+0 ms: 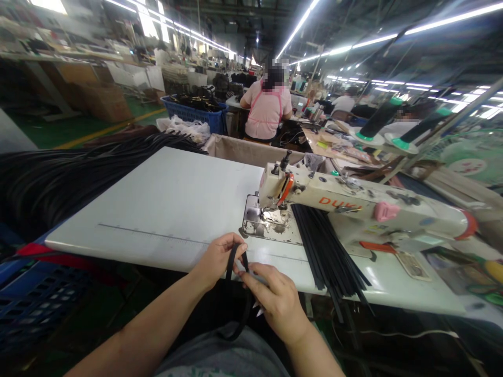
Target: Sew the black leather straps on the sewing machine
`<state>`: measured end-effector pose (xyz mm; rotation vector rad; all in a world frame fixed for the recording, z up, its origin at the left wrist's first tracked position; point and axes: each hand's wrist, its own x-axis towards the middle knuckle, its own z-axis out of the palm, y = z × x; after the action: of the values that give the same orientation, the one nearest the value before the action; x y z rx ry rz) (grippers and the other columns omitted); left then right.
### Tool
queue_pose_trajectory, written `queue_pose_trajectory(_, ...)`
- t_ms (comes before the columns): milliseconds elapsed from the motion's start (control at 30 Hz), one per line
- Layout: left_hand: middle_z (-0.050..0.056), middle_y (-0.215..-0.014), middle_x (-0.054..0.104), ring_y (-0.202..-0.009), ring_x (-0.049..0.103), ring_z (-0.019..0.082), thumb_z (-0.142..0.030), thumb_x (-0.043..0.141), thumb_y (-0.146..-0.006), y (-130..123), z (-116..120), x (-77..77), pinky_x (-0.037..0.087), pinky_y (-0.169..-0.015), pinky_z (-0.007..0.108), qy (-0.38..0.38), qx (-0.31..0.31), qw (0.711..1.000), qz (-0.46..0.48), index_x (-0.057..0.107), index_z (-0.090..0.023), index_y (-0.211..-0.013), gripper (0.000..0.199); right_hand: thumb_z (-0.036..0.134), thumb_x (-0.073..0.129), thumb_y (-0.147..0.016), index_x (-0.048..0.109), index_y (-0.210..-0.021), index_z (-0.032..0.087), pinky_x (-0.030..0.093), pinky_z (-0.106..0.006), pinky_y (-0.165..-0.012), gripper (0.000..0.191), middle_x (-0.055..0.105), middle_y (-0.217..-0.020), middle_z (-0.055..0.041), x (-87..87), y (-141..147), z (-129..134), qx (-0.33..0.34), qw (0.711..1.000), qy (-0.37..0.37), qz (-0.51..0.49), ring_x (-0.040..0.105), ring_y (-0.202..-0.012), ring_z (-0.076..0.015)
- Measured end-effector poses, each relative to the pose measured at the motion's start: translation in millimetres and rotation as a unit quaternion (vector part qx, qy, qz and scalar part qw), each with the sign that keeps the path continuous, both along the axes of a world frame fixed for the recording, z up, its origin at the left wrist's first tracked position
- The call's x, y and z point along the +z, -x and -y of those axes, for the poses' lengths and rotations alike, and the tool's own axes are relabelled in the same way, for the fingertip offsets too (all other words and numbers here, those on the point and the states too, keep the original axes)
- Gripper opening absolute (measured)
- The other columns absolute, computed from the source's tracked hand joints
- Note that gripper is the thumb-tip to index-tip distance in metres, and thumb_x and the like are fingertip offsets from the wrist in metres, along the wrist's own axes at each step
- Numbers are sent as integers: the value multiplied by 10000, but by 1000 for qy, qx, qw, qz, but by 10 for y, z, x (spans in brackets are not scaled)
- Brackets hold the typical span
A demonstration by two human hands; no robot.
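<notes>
A narrow black strap [231, 262] forms a loop at the front edge of the white sewing table [188, 193]. My left hand [220, 259] pinches it near the top of the loop. My right hand [275, 293] closes on the strap just to the right, with a small pale pointed item showing under its fingers. The rest of the strap hangs down toward my lap. Beyond my hands stands the sewing machine [306, 191], its needle area over a worn metal plate [275, 225]. A bundle of black straps [330, 251] lies under the machine arm and hangs over the edge.
A big pile of black straps [70, 183] lies at the left. Blue crates stand at the lower left [35, 309] and behind the table [214, 120]. Ahead, a person in a pink apron [264, 112] sits facing away. Thread cones [381, 119] stand at the right.
</notes>
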<state>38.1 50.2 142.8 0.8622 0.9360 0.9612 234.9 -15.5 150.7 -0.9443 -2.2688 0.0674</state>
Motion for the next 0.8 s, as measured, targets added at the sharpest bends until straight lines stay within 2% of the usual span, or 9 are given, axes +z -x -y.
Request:
queue_pose_trajectory(67,-13,-614,638,-458,558,86,-434,890,-752,12,-22,-21,461,-456,172,-9,4,1000,-26,647,-150,-795,376,147,537,-1072,694,-1307,178,618,-322,-848,284,781,-1148,-114,39,-6,-12,22,1000,-1,21,726,-1071,-217)
queue_pose_trajectory(267,23,-679,679,-529,546,92,-438,891,-733,32,-153,8,444,-488,181,-50,-20,995,-80,728,-135,-759,345,128,526,-1069,719,-1238,150,616,-322,-715,257,807,-1129,-121,59,-90,-35,28,995,-39,86,749,-1034,-227)
queue_pose_trajectory(400,40,-754,719,-664,620,135,-333,908,-706,4,-332,22,508,-636,223,-128,20,984,-122,782,-149,-809,245,116,506,-1068,725,-1217,155,600,-329,-712,267,807,-1143,-125,10,-185,-91,11,991,-63,116,744,-1041,-234)
queue_pose_trajectory(533,71,-857,752,-802,685,205,-282,865,-734,-73,-560,-38,546,-753,284,-217,40,952,-213,822,-196,-800,116,141,474,-1087,726,-1187,169,576,-335,-740,272,807,-1146,-115,-44,-264,-192,-24,987,-64,149,728,-1033,-234)
queue_pose_trajectory(600,78,-944,768,-897,699,230,-264,818,-781,-127,-649,-86,559,-849,317,-278,12,928,-248,844,-229,-853,85,151,443,-1096,722,-1175,168,563,-338,-753,290,803,-1135,-111,-53,-286,-225,-35,985,-58,156,717,-1017,-234)
queue_pose_trajectory(700,81,-1186,778,-1134,695,252,-216,679,-895,-200,-724,-154,509,-1078,373,-369,-84,890,-255,846,-261,-1058,237,171,428,-1100,719,-1135,159,535,-343,-703,293,796,-1063,-102,-44,-290,-231,-36,985,-50,162,697,-935,-229)
queue_pose_trajectory(800,89,-1265,768,-1212,685,259,-178,575,-950,-230,-751,-191,486,-1124,391,-425,-159,846,-280,819,-262,-1163,335,198,460,-1091,719,-1090,170,509,-351,-654,261,781,-973,-88,-44,-272,-221,-32,984,-32,171,671,-851,-224)
